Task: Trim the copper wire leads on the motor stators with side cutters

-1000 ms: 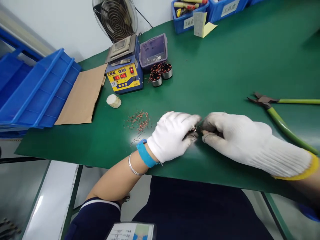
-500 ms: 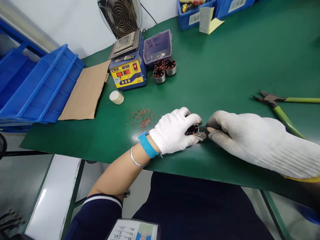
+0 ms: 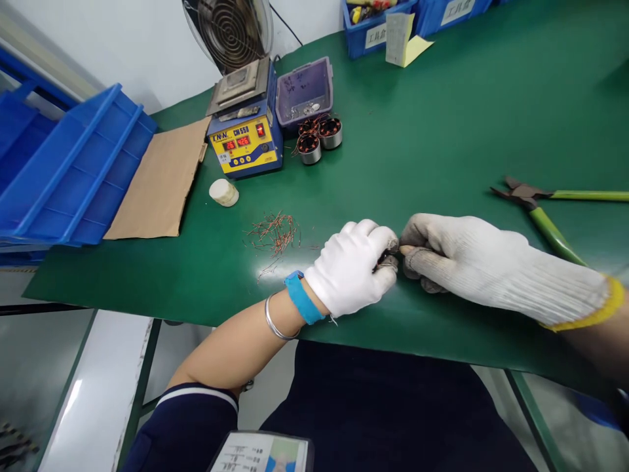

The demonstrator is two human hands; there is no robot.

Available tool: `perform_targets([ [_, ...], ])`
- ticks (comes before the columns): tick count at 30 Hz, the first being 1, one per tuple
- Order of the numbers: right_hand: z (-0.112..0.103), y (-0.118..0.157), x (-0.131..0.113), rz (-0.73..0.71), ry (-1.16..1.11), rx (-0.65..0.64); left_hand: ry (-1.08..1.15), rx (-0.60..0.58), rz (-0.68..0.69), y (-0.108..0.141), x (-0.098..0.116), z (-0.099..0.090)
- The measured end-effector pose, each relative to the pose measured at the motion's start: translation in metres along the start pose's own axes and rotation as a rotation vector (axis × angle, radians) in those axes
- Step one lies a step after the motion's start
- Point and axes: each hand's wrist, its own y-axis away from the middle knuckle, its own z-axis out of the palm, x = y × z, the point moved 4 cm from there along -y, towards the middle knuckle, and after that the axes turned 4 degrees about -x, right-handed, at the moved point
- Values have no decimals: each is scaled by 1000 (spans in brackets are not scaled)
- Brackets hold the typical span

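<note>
- The left hand (image 3: 350,270), in a white glove, sits at the centre of the frame, its fingers and thumb curled in a narrow grip around a small wound part (image 3: 381,259).
- That part is mostly hidden by the glove; only a dark, partly shiny edge shows between the fingertips and thumb, facing the right side of the frame.
- The right hand (image 3: 457,259), in a white knitted glove with a yellow cuff, lies right of centre, its index finger and thumb drawn together in a pinch just beside the part.
- Whether the right fingertips hold a wire end cannot be told; the tips are greyed.
- A blue wristband (image 3: 303,298) circles the left wrist.
- Left of the left hand, around the middle of the frame, is a loose scatter of copper wire clippings (image 3: 278,235) on the green tabletop (image 3: 417,151).
- Three metal rings wound with copper (image 3: 309,148) stand together in the upper middle, beside a purple bin (image 3: 305,82) and a blue-and-yellow soldering unit (image 3: 248,145).
- A pair of green-handled pliers (image 3: 527,192) lies with its jaws parted at the right of the frame, apart from the right hand's fingers.
</note>
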Motion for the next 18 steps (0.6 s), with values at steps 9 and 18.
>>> perform_targets([
  [9, 10, 2, 5, -53, -72, -130, 267, 102, -2, -1, -6, 3],
  [18, 9, 3, 15, -103, -87, -247, 562, -61, -139, 3, -13, -12],
])
